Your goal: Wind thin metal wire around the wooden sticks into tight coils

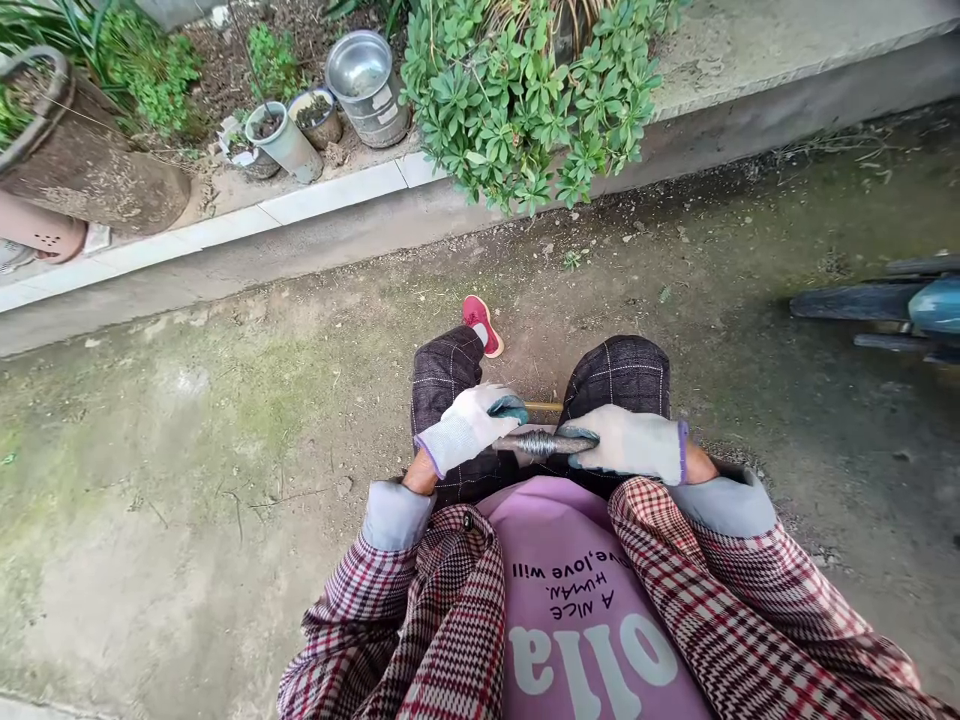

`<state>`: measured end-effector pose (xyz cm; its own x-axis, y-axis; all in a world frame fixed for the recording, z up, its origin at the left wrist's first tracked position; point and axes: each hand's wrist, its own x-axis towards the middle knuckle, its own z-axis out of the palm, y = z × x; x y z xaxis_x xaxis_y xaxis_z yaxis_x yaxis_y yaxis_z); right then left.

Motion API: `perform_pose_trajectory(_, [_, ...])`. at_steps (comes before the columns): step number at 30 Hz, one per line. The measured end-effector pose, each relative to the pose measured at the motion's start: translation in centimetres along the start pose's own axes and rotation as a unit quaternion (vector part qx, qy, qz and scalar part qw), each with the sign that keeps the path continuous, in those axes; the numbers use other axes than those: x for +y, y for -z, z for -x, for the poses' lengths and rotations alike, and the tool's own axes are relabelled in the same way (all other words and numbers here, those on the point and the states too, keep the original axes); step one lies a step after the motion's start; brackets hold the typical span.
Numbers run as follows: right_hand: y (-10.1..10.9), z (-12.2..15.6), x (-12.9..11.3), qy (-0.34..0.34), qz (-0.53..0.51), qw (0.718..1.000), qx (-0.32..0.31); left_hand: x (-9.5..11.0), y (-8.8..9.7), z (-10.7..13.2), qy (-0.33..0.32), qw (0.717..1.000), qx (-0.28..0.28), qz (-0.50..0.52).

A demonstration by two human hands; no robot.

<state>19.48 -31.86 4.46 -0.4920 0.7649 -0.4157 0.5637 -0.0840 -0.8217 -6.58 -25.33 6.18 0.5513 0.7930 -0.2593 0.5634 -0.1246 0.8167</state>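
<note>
Both my hands wear white knit gloves with teal fingertips. My left hand (pixel 469 427) and my right hand (pixel 630 443) grip the two ends of a dark grey ribbed metal rod (pixel 543 442), held crosswise over my lap. The fingers of each hand are curled round it. A thin yellowish stick (pixel 541 406) shows just beyond the rod, between my knees. I am seated in dark checked trousers, and one red shoe (pixel 482 324) points forward on the ground.
Bare concrete ground spreads to the left and ahead. A raised kerb (pixel 322 205) runs across the back with a leafy bush (pixel 532 100), a metal bucket (pixel 367 85) and small pots (pixel 285 140). A teal vehicle part (pixel 900 305) sticks in at the right.
</note>
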Motion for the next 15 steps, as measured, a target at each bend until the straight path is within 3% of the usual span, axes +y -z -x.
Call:
perform_pose_trajectory(4, [0.2,-1.3,1.4,-0.047,0.051,0.994,0.084,0.4,-1.0,0.5,0.059,0.994,0.06,0.076])
perform_pose_trajectory(7, [0.8,-1.8,2.0,-0.085,0.042,0.982,0.16,0.9,-1.8,0.9,0.059,0.989,0.059,0.124])
perform_pose_trajectory(9, [1.2,-1.7,1.9,-0.088,-0.033,0.977,0.192,1.2,-2.1,1.1,0.079,0.975,0.06,0.201])
perform_pose_trajectory(11, [1.5,-1.3,1.5,-0.08,-0.176,0.962,0.194,1.5,-2.3,1.3,0.104,0.952,0.067,0.278])
perform_pose_trajectory(13, [1.6,-0.9,0.8,-0.073,-0.309,0.933,0.167,1.5,-2.4,1.3,0.112,0.944,0.066,0.304])
perform_pose_trajectory(15, [1.7,-0.5,0.1,-0.072,-0.359,0.922,0.127,1.1,-2.6,1.1,0.1,0.949,0.044,0.294])
